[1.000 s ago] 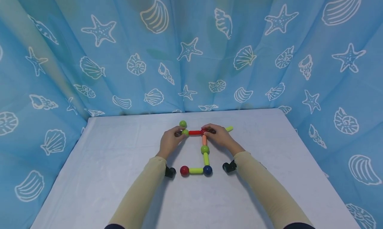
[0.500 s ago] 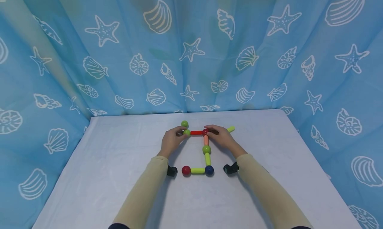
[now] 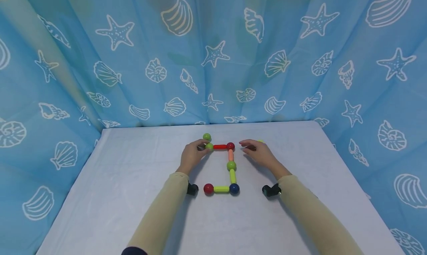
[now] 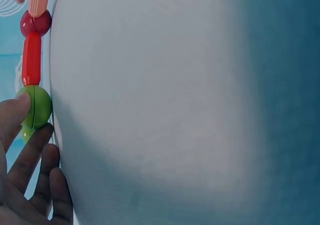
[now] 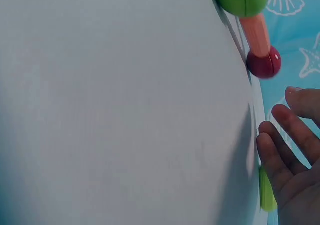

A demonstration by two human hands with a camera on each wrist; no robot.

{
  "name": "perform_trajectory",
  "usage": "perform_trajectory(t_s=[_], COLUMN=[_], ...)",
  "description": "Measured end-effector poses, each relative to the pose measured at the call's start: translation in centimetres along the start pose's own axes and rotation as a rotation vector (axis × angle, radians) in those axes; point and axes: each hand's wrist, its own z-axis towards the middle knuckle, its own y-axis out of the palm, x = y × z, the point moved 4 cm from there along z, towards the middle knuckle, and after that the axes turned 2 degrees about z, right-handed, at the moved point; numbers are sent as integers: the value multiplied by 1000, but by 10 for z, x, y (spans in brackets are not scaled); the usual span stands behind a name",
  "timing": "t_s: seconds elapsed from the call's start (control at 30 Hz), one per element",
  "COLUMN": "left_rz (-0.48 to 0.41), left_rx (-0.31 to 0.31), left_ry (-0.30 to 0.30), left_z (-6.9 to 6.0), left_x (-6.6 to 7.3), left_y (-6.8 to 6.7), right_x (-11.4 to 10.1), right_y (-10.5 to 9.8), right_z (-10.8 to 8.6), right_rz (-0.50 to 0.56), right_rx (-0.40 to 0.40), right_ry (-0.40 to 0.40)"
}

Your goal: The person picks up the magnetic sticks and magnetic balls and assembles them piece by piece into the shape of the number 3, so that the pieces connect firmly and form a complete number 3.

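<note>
A chain of balls and rods lies on the white table. At its upper left end my left hand (image 3: 192,155) pinches a green ball (image 4: 40,106) between thumb and forefinger. A red rod (image 3: 219,147) joins that ball to a dark red ball (image 3: 230,146). From there an orange rod (image 3: 231,155), a second green ball (image 3: 231,166), a yellow-green rod (image 3: 232,176), a blue ball (image 3: 234,189), another yellow-green rod (image 3: 221,189) and a red ball (image 3: 208,189) follow. My right hand (image 3: 258,152) hovers right of the dark red ball, fingers apart, holding nothing.
A loose green ball (image 3: 207,136) sits just beyond my left fingertips. Behind my right hand lies a loose yellow-green rod (image 5: 267,190), mostly hidden in the head view. A blue shell-patterned curtain (image 3: 200,62) hangs along the back and sides of the white table (image 3: 133,195).
My right hand has let go of the dark red ball and moved to the right. My left hand keeps its pinch on the green ball.
</note>
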Motion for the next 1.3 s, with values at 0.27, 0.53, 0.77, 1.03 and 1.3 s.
perform_trajectory(t_s=[0.27, 0.53, 0.77, 1.03, 1.3], left_rz=[-3, -13, -23, -37, -27], left_rx=[-5, -11, -13, -8, -8], left_ry=[6, -2, -21, -12, -22], left_z=[1, 1, 0, 2, 2], left_x=[-1, 2, 2, 1, -1], left_y=[-1, -2, -2, -1, -1], right_x=[16, 32, 36, 41, 42], right_y=[-20, -36, -42, -40, -35], right_z=[-4, -2, 3, 4, 5], right_rz=[5, -27, -29, -54, -91], right_rx=[75, 189, 191, 153, 127], right_ry=[-16, -48, -76, -12, 57])
